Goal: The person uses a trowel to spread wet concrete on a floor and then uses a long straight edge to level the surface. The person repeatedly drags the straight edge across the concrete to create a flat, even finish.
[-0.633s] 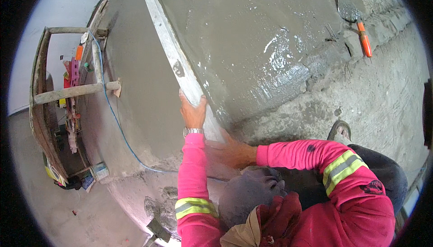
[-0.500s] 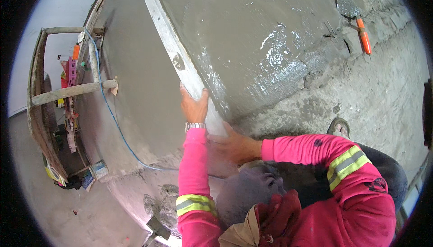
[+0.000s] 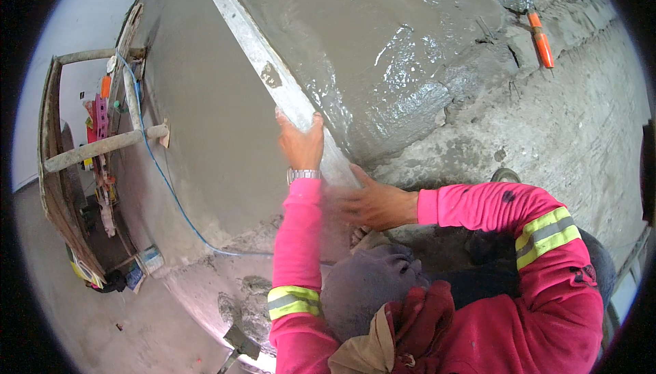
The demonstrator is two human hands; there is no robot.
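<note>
A long, pale straightedge [image 3: 242, 35], smeared with mortar, lies slantwise over the wet grey mortar [image 3: 342, 5]. It runs from the far left down to my hands. My left hand [image 3: 301, 143], with a metal watch at the wrist, is wrapped over the bar, thumb on the right side and fingers on the left. At the near end my right hand [image 3: 379, 202] grips the bar, its thumb on top; its other fingers are partly hidden and blurred. The mortar is smooth left of the bar and wetter, shinier and rougher on the right.
A trowel with an orange handle [image 3: 542, 44] rests at the mortar's right edge, beside rough concrete [image 3: 574, 114]. At left stands a wooden frame [image 3: 92, 152] with a blue cord [image 3: 164, 181] trailing from it. Another trowel [image 3: 240, 342] lies at the bottom, near a mortar heap [image 3: 253, 305].
Both hands have shifted right and slightly away from me, carrying the near end of the straightedge rightward across the mortar. The whole view has also shifted a little.
</note>
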